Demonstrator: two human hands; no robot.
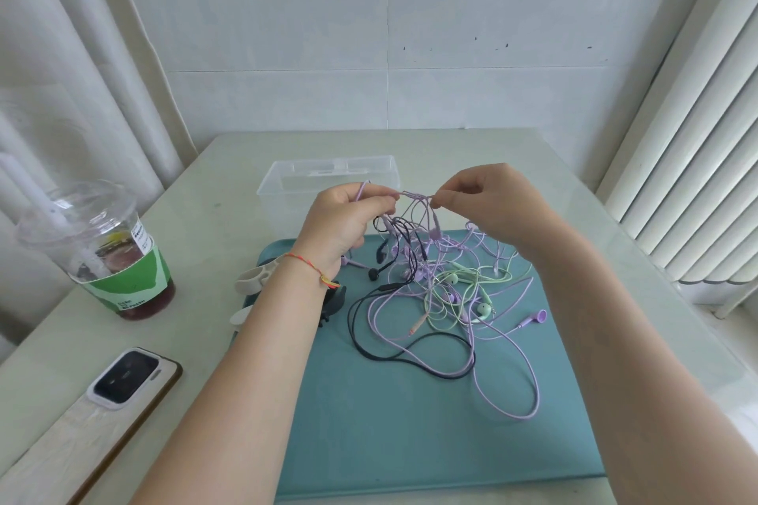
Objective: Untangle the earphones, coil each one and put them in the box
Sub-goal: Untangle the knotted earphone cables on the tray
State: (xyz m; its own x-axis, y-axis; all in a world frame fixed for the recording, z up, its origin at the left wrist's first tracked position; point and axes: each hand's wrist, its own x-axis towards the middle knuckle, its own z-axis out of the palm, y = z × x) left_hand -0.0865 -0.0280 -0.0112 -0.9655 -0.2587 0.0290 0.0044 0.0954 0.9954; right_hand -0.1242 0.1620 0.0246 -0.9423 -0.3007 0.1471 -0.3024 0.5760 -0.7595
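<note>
Your left hand (342, 223) and right hand (490, 203) each pinch the purple earphone cable (414, 196), fingers curled round it, with a short span stretched between them at mid-frame. Below that span the tangle of earphones (443, 291) hangs down to the teal tray (410, 443): purple, green and black cables interlaced, some loops lifted, most lying on the tray. The clear box (328, 176) stands behind the tray, just above your hands in the frame, and appears to hold nothing.

Procedure for the current step:
1. Keep the pinch light; do not pull the span taut, since tension likely tightens knots below.
2. Follow the purple cable from your left hand toward a free end, such as the purple earbud (537, 317) at centre right.
3. Pass that end back through each crossing; lift loops apart rather than dragging them.

The cup (119, 258) at the left carries a green sleeve reading "FRESH"; its white label is too small to read.
</note>
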